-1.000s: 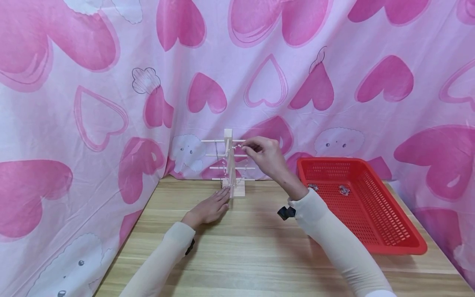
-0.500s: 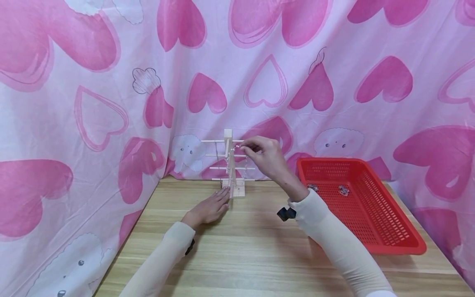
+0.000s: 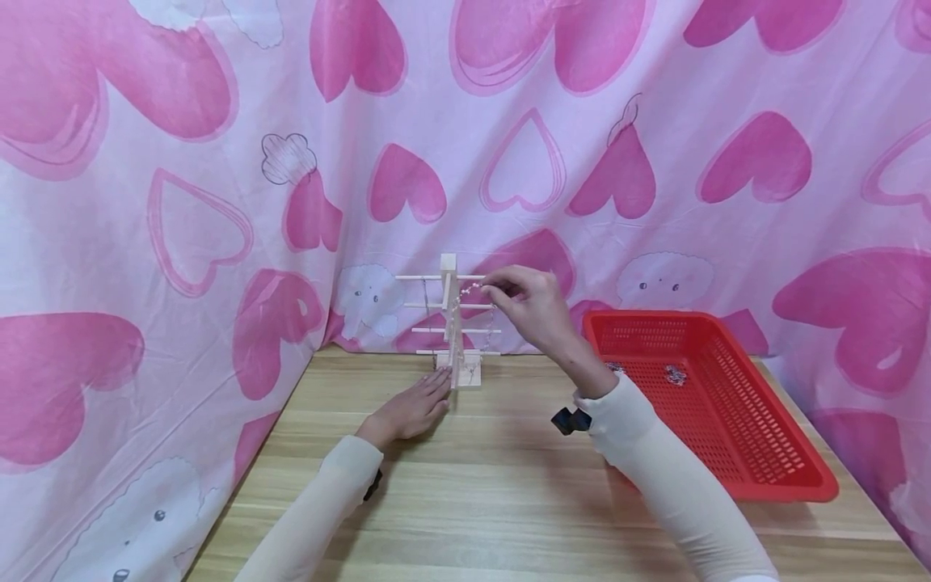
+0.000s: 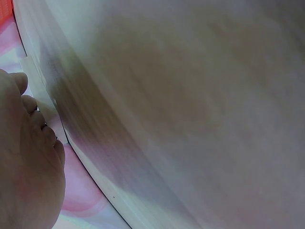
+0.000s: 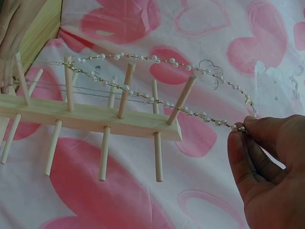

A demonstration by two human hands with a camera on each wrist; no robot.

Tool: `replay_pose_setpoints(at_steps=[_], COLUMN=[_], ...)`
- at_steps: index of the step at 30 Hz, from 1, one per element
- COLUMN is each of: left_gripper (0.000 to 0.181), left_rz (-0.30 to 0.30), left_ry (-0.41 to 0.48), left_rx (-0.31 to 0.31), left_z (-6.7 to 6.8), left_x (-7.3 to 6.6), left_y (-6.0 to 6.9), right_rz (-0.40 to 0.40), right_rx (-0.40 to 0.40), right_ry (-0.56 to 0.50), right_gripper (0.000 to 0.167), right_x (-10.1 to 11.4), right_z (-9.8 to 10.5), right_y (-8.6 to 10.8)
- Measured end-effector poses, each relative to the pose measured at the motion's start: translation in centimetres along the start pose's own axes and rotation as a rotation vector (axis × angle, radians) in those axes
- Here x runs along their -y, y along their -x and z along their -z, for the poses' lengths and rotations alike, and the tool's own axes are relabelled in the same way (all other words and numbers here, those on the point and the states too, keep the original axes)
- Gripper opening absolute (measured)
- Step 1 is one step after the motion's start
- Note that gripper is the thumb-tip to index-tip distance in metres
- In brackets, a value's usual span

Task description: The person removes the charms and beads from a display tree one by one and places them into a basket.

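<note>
Pearl-white necklace [image 5: 172,61] of small round beads spaced along fine gold-toned chain, pinched in right hand [image 5: 274,167] between thumb and fingers, hanging in narrow loop just beside pegs [image 5: 185,94] of pale wooden rack [image 5: 90,119]. Cannot confirm contact with pegs. At rack's base: left hand [image 3: 410,411], unclenched, fingers extended. Beyond: wood-grain worktop [image 3: 465,501], red perforated basket [image 3: 771,396] to right, with small silvery tangles [image 3: 675,374] inside.

Round the stand [image 5: 90,117], pegs [image 5: 159,157] jut at three and nine o'clock; the right hand [image 3: 537,311] and necklace [image 5: 173,62] block two, the left hand [image 3: 413,406] seven, the curtain [image 3: 465,89] twelve; a hand could pass over the table [image 3: 473,493] at six, short of the basket [image 3: 760,420] towards four
</note>
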State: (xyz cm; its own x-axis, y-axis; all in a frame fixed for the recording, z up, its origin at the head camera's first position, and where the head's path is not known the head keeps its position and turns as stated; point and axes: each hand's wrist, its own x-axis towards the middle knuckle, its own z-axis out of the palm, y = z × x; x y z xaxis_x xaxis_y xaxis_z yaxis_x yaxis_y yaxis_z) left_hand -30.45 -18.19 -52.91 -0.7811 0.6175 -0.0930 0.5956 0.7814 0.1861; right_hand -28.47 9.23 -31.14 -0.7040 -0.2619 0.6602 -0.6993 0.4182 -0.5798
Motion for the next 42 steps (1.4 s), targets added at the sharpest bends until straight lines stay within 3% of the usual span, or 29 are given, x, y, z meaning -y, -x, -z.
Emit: replay_pose_setpoints(at_steps=[12, 20, 31, 42], left_gripper=[0.061, 0.061, 0.062, 0.062], left_rz=[-0.015, -0.018, -0.013, -0.011], left_ry=[0.003, -0.001, 0.0, -0.003], left_rx=[-0.021, -0.016, -0.013, -0.012], left_z=[-0.1, 0.2, 0.0, -0.2], left_x=[0.0, -0.1, 0.0, 0.2], left_y=[0.0, 0.0, -0.1, -0.1], right_rz=[-0.048, -0.099, -0.049, -0.089], right_rx=[-0.033, -0.05, -0.138, -0.174], right_ry=[0.001, 0.056, 0.156, 0.232], right_gripper=[0.014, 0.017, 0.014, 0.016], right_x=[-0.9, -1.7, -2.9, -3.8], right_z=[2.9, 5.1, 8.5, 11.8], right_y=[1.1, 1.8, 2.0, 2.6])
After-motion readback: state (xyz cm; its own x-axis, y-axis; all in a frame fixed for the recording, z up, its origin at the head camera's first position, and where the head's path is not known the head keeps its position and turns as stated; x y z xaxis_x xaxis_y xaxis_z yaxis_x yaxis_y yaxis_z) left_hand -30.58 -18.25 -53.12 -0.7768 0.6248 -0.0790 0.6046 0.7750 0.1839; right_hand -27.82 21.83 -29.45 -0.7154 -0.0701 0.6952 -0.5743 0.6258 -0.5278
